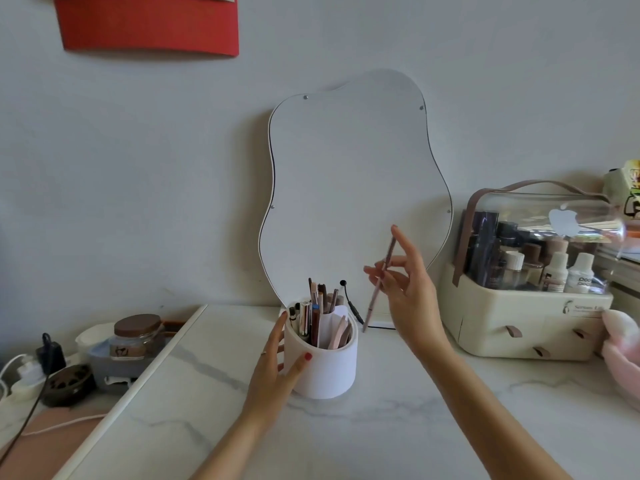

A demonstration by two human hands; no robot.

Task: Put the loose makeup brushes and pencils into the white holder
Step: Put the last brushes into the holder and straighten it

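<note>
Marble desk (398,427), near its back edge: your left hand (277,362) steadies the white holder (325,368), already stocked. Your right hand (405,282) pinches a pink pencil (379,282) beside it; tip it over the rim and drop.

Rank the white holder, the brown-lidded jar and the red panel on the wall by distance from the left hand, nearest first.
1. White holder: the left hand is on its left side.
2. Brown-lidded jar: off to the left, beside the table.
3. Red panel: high on the wall, upper left.
</note>
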